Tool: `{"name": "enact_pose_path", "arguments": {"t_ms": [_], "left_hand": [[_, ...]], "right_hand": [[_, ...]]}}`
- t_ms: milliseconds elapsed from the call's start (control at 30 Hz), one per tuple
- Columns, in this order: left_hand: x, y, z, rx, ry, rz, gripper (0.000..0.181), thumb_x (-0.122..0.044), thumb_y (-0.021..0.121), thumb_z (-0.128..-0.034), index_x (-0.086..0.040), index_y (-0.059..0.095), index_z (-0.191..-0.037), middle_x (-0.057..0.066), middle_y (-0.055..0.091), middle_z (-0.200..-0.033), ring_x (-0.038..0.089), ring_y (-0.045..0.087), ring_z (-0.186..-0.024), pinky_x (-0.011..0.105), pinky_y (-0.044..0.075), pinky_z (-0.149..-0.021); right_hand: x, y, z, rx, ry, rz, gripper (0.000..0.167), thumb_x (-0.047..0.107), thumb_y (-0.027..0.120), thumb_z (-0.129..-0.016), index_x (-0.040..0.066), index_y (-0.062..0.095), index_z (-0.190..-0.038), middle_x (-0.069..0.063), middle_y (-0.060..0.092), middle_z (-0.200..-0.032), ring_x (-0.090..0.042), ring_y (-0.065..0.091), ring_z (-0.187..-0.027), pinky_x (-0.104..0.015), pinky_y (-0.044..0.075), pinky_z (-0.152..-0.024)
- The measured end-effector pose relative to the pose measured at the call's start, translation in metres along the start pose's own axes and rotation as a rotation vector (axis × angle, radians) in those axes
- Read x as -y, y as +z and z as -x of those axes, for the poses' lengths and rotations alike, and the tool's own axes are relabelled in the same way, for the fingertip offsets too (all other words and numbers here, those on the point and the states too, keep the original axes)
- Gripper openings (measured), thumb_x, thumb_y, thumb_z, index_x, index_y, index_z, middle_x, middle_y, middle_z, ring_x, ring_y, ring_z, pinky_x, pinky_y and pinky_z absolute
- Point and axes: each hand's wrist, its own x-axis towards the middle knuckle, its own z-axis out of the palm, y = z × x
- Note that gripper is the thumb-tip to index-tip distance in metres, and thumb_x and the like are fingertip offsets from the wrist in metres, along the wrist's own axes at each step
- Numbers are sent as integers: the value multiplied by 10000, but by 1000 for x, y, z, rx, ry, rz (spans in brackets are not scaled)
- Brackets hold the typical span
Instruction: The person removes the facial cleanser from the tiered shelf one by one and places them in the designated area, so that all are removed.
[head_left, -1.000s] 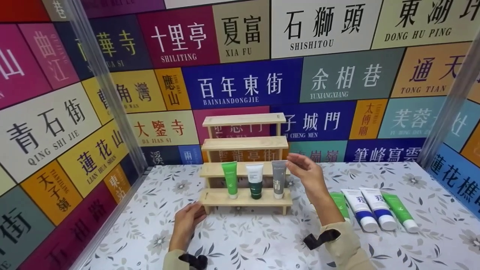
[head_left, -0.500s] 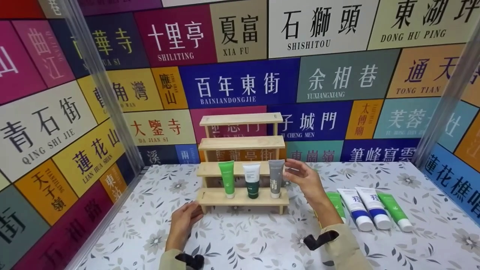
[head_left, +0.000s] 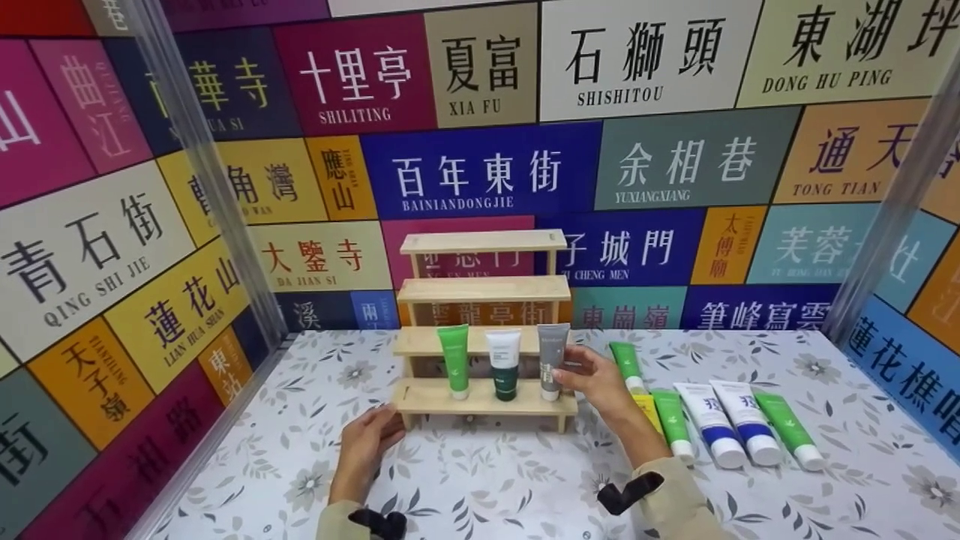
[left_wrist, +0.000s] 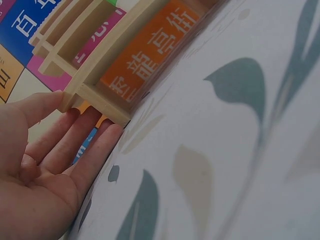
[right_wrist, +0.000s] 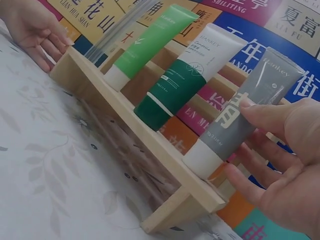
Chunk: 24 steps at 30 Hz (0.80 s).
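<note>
A four-tier wooden display stand point(head_left: 487, 406) stands mid-table. On its lowest step, a green tube point(head_left: 454, 361), a white-and-dark-green tube point(head_left: 505, 365) and a grey tube point(head_left: 552, 352) stand upright on their caps in a row. My right hand point(head_left: 596, 379) pinches the grey tube from the right; in the right wrist view, the thumb lies on its front and the fingers reach behind it. The tube's white cap point(right_wrist: 202, 159) is on the step. My left hand point(left_wrist: 55, 165) holds the stand's left front end, thumb at the step's end and fingers by the leg.
Right of the stand lie two white-and-blue tubes point(head_left: 744, 421), several green tubes point(head_left: 789, 429) and a yellow item point(head_left: 646, 409) partly hidden by the right forearm. Sign-covered walls point(head_left: 480, 165) enclose the table point(head_left: 480, 480) at the back and sides.
My right hand has moved down and inward from the grey tube's upper right edge to grip its body. The left hand stays at the stand's left end.
</note>
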Motion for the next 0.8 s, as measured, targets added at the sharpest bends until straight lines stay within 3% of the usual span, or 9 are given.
{"name": "enact_pose_path", "arguments": {"t_ms": [233, 567, 800], "left_hand": [[0, 2, 1, 0, 2, 1, 440, -194, 622, -1000, 128, 570, -1295, 282, 697, -1159, 268, 727, -985, 338, 621, -884], [0, 0, 0, -3, 9, -2, 416, -193, 634, -992, 103, 595, -1281, 222, 724, -1116, 258, 723, -995, 320, 622, -871], [0, -1, 2, 0, 12, -8, 420, -189, 631, -993, 116, 589, -1279, 227, 725, -1112, 259, 725, -988, 321, 624, -863]], "right_hand": [[-5, -1, -2, 1, 29, 68, 478, 119, 767, -882, 32, 605, -1323, -188, 635, -1332, -260, 626, -1184, -292, 571, -930], [-11, 4, -1, 20, 38, 129, 529, 147, 818, -836, 18, 610, -1305, -198, 646, -1304, -294, 618, -1196, -420, 522, -1060], [-15, 6, -2, -9, 36, 156, 489, 157, 824, -831, 34, 624, -1260, -179, 659, -1286, -292, 633, -1185, -435, 508, -1078]]}}
